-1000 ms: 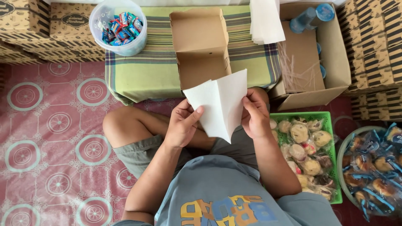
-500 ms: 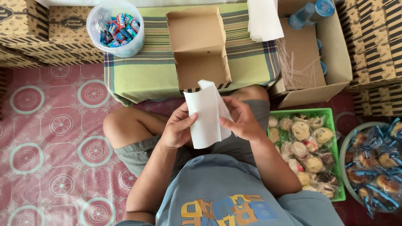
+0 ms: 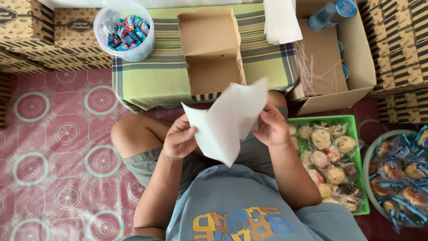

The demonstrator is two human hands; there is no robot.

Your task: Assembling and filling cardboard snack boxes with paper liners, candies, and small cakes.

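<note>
1. Left hand (image 3: 178, 139) curled, fingers pinching the left edge of a white paper sheet (image 3: 227, 119); right hand (image 3: 271, 127) closed on the sheet's right edge, thumb on top.
2. Sheet held over the lap, between both hands, just in front of the low table.
3. Changed since half a second ago: then folded narrow and upright, now opened wide and slanting, upper corner lifted toward the open box. Reads as an unfolding of the sheet, not a creasing.
4. Straight ahead: open brown cardboard box (image 3: 213, 49), empty, lid flap up, on a green-and-yellow plaid cloth (image 3: 151, 76).
5. Left of it: clear plastic tub (image 3: 125, 30) of small red-and-blue wrapped sweets.
6. Right of it: stack of white paper (image 3: 281, 20), then a big carton (image 3: 339, 67) with thin straws and blue-capped cups.
7. By the right knee: green basket (image 3: 354, 134) of clear-wrapped buns; further right, round basin (image 3: 368, 169) of blue-edged snack packets.
8. Along both edges: stacked brown printed boxes (image 3: 26, 27).
</note>
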